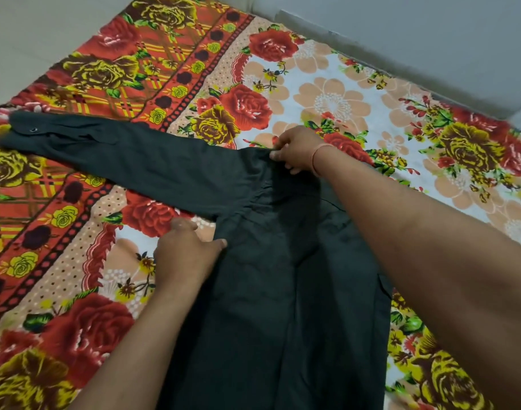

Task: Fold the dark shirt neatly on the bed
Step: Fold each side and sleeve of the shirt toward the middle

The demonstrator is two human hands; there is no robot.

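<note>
**Head view: both hands pinch the shirt at its shoulder, one sleeve still spread**

Head view, the only one: the dark shirt (283, 291) lies flat on the bed (336, 105), over a floral bedsheet (76, 276) of red and yellow roses. Its body runs from the centre of the picture down to 6 o'clock and out of frame. One long sleeve (129, 164) stretches away toward 9 o'clock, ending in a cuff (25, 128) with a small button near the left edge. The other sleeve cannot be made out; the right forearm covers that side.

The right hand (297, 149), just above centre toward 12 o'clock, has its fingers closed on the top edge of the cloth at the shoulder, where the fabric bunches into small wrinkles. A thin pink band (320, 155) sits on that wrist. The left hand (185, 253), toward 8 o'clock from centre, presses on the shirt's side edge just under the armpit; its thumb and fingers look pinched on the edge, though the fingertips are partly hidden.

In judgement, the cloth is light, thin and limp: it will sag and crease wherever it is not supported, and it should grip the cotton sheet instead of sliding. The two holds, shoulder and armpit, mark a sound fold line. For the outstretched sleeve, the likely hold is the cuff or mid-sleeve, lifted and laid across the body. Smoothing with a flat palm should keep it neat.
</note>
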